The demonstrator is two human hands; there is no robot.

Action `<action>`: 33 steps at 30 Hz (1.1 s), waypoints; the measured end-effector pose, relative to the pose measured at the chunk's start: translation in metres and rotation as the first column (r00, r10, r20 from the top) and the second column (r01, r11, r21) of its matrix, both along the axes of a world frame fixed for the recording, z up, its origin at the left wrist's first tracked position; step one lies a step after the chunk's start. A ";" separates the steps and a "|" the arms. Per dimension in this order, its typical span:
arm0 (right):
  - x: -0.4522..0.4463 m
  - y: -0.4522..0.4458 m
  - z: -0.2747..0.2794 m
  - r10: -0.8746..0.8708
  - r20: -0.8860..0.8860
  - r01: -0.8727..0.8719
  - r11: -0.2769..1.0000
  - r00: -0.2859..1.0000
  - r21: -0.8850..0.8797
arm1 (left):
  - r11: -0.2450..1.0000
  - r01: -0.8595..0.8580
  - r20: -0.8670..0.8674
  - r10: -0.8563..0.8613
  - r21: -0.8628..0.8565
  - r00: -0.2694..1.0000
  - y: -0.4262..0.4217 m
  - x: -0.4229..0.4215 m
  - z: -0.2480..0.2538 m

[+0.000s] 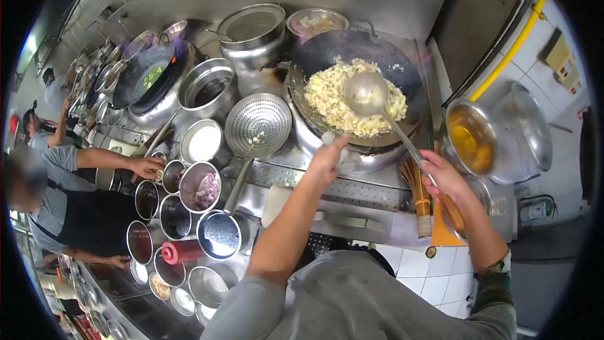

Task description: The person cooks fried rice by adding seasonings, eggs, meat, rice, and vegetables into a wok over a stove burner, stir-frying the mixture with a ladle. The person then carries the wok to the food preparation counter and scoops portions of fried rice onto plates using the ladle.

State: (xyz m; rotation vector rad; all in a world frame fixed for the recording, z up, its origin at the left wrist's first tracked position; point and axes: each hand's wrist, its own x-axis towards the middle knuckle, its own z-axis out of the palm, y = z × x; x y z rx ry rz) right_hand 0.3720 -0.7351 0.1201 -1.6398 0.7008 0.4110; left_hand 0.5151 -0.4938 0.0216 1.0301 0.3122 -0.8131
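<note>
A large dark wok [302, 69] sits on the burner in front of me, full of fried rice [327, 104] with yellow egg-like bits. At the wok's near rim, my left hand [327, 158] is closed on the edge, with a pale cloth-like patch [348, 162] beside the fingers. My right hand [448, 179] is wrapped round the shaft of a long metal ladle [367, 93], above its wooden end. The ladle's bowl rests on the rice, its rounded back facing up.
A perforated strainer [258, 123] lies left of the wok, near several bowls, including one of chopped onion [204, 192]. A pot of yellow oil [469, 135] and a bamboo brush [418, 192] are on the right. A co-worker's hand [148, 167] reaches over the bowls.
</note>
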 end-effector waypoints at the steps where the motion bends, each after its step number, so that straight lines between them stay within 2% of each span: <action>1: 0.005 0.002 -0.003 0.166 0.047 -0.150 0.959 0.985 -0.241 | 0.997 -0.032 0.080 0.026 0.072 0.996 0.015 -0.005 0.007; 2: -0.001 -0.006 -0.012 0.171 0.041 -0.157 0.960 0.984 -0.233 | 0.981 -0.058 0.286 0.004 0.183 0.958 0.041 -0.014 -0.002; 3: -0.011 -0.019 -0.024 0.323 0.248 -0.137 0.817 0.913 -0.560 | 0.951 -0.107 0.475 -0.046 0.290 0.879 0.077 -0.026 -0.011; 4: -0.015 -0.024 -0.031 0.520 0.376 -0.006 0.592 0.767 -0.806 | 0.962 -0.043 0.494 -0.101 0.270 0.863 0.114 -0.043 0.016; 5: -0.020 -0.017 -0.023 0.475 0.418 0.035 0.627 0.774 -0.778 | 0.925 -0.143 0.427 -0.023 0.353 0.904 0.139 -0.058 0.019; 6: -0.019 -0.008 -0.025 0.481 0.414 0.018 0.635 0.773 -0.772 | 0.931 -0.152 0.317 0.042 0.331 0.947 0.160 -0.063 0.008; 8: -0.013 0.009 -0.024 0.361 0.277 0.015 0.585 0.891 -0.811 | 0.918 -0.070 0.268 -0.040 0.390 0.963 0.178 -0.063 -0.027; 9: -0.005 0.019 -0.021 0.293 0.192 -0.024 0.601 0.937 -0.799 | 0.919 -0.072 0.266 -0.036 0.387 0.963 0.178 -0.060 -0.055; 10: -0.001 0.019 -0.026 0.297 0.189 -0.028 0.598 0.936 -0.801 | 0.780 -0.093 0.444 -0.250 0.619 0.860 0.175 -0.057 -0.086; 11: 0.004 0.018 -0.036 0.321 0.249 0.007 0.600 0.914 -0.800 | 0.587 -0.184 0.523 -0.482 0.788 0.703 0.170 -0.059 -0.102; 12: 0.005 0.017 -0.041 0.351 0.301 0.032 0.604 0.887 -0.796 | 0.589 -0.186 0.520 -0.469 0.786 0.714 0.162 -0.067 -0.097; 14: 0.012 0.022 -0.031 0.343 0.304 0.020 0.633 0.889 -0.774 | 0.291 -0.163 0.316 -0.622 0.943 0.716 0.148 -0.064 -0.070; 15: 0.007 0.024 -0.027 0.313 0.288 0.006 0.667 0.905 -0.745 | 0.174 -0.284 0.323 -0.680 0.943 0.658 0.145 -0.073 -0.048; 16: 0.005 0.024 -0.025 0.321 0.296 0.008 0.666 0.900 -0.746 | 0.173 -0.294 0.331 -0.675 0.940 0.660 0.149 -0.072 -0.033; 18: -0.004 0.020 -0.024 0.328 0.357 0.063 0.654 0.875 -0.754 | 0.183 -0.748 0.612 -0.710 0.638 0.348 0.166 -0.058 -0.012; 20: -0.013 0.013 -0.027 0.347 0.404 0.081 0.666 0.847 -0.741 | 0.000 -0.749 0.460 -0.789 0.662 0.407 0.194 -0.029 -0.041; 21: -0.016 0.013 -0.023 0.349 0.386 0.066 0.663 0.854 -0.746 | -0.081 -0.480 0.266 -0.747 0.873 0.610 0.195 -0.029 -0.022; 22: -0.019 0.012 -0.018 0.348 0.372 0.057 0.660 0.861 -0.750 | -0.082 -0.493 0.275 -0.746 0.866 0.607 0.203 -0.022 -0.025; 24: -0.029 0.016 -0.007 0.402 0.419 0.091 0.625 0.814 -0.775 | -0.084 -0.241 0.075 -0.810 0.967 0.581 0.218 -0.007 -0.028; 25: -0.033 0.016 0.000 0.455 0.447 0.117 0.588 0.770 -0.800 | 0.330 0.070 0.148 -0.590 0.941 0.794 0.222 -0.003 -0.020; 26: -0.039 0.014 0.006 0.446 0.459 0.132 0.590 0.768 -0.796 | 0.726 0.233 0.043 -0.339 0.647 0.940 0.221 -0.003 -0.003; 27: -0.046 0.011 0.011 0.403 0.472 0.104 0.664 0.784 -0.740 | 0.961 0.017 -0.126 0.019 0.277 0.992 0.222 -0.010 -0.013; 28: -0.051 0.010 0.016 0.361 0.485 0.080 0.733 0.797 -0.676 | 0.967 0.225 0.008 -0.228 0.116 0.974 0.230 -0.018 -0.018; 29: -0.056 0.012 0.020 0.361 0.529 0.134 0.717 0.768 -0.684 | 0.975 0.087 0.007 -0.090 0.206 0.996 0.213 -0.042 0.002; 30: -0.062 0.014 0.034 0.353 0.543 0.153 0.717 0.762 -0.680 | 0.975 0.088 -0.014 -0.087 0.202 0.996 0.211 -0.057 -0.009; 31: -0.070 0.017 0.052 0.355 0.478 0.136 0.672 0.804 -0.728 | 0.965 0.017 -0.015 -0.014 0.260 1.000 0.197 -0.081 0.033; 32: -0.074 0.018 0.061 0.352 0.411 0.116 0.626 0.841 -0.772 | 0.949 -0.079 0.023 0.076 0.304 0.997 0.193 -0.099 0.045; 33: -0.081 -0.007 0.043 0.436 0.472 0.172 0.568 0.766 -0.805 | 0.908 -0.064 0.147 0.003 0.413 0.989 0.190 -0.111 0.068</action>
